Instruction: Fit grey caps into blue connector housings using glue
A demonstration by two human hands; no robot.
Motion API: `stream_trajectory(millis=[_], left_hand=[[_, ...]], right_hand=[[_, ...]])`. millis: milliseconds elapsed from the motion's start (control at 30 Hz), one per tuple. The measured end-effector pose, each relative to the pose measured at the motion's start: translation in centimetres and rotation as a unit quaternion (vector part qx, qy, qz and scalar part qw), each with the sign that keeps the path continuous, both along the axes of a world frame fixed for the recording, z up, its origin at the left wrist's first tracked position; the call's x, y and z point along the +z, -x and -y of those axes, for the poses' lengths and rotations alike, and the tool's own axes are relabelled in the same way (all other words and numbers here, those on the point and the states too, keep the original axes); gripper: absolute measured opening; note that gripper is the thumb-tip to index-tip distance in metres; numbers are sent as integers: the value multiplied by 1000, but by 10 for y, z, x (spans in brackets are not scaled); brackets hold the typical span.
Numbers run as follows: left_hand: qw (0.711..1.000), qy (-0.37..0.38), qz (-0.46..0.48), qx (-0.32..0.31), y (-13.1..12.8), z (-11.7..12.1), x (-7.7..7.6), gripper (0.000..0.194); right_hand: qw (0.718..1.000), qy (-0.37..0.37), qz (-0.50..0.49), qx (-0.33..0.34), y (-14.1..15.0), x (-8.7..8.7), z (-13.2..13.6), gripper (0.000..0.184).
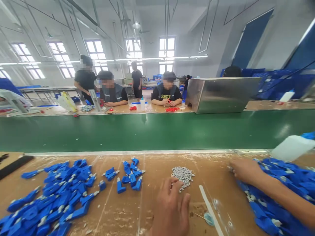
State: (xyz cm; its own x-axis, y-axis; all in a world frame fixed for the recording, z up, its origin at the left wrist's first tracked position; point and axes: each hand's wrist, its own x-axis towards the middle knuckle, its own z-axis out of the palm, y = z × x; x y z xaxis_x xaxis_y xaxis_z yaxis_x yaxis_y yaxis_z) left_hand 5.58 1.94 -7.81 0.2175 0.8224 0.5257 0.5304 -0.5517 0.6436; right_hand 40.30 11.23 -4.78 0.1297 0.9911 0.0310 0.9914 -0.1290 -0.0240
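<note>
My left hand point(171, 206) is over the near edge of a heap of small grey pieces point(184, 175). Its thumb stands apart from the bent fingers, and the fingertips reach the heap; I see nothing held. At the right, my right hand point(244, 170) is closed beside a large pile of blue plastic parts with whitish tips point(283, 177). A small pale bit shows at its fingertips, too small to name. A smaller group of the blue parts point(132, 178) lies left of the grey heap, and a bigger pile point(61, 193) spreads at the far left.
A green conveyor belt point(152, 132) runs across beyond the brown tabletop point(118, 213). A white bottle point(292, 147) leans behind the right pile. Near my left hand lie a white strip point(209, 209) and a small round pale-blue item point(209, 219). Several people sit or stand across the belt, beside a metal box point(221, 95).
</note>
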Motion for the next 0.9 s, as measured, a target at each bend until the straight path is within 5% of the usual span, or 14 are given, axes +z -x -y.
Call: stream_trajectory(millis=[133, 233, 367, 467, 633, 900], left_hand=[[974, 168, 114, -105, -12, 2, 3, 35], [934, 251, 188, -174, -15, 2, 7, 48], [911, 290, 218, -197, -17, 3, 2, 45], [884, 339, 254, -197, -14, 1, -10, 46], [833, 430, 310, -158, -9, -7, -30, 66], [825, 455, 315, -114, -10, -8, -40, 69]], right_hand=[[983, 27, -167, 65, 32, 24, 30, 34], [931, 48, -331, 149, 81, 29, 70, 34], [873, 41, -459, 162, 134, 17, 104, 42], [838, 26, -531, 122, 137, -1, 124, 46], [845, 49, -524, 93, 120, -38, 167, 31], [831, 60, -547, 78, 140, -60, 181, 40]])
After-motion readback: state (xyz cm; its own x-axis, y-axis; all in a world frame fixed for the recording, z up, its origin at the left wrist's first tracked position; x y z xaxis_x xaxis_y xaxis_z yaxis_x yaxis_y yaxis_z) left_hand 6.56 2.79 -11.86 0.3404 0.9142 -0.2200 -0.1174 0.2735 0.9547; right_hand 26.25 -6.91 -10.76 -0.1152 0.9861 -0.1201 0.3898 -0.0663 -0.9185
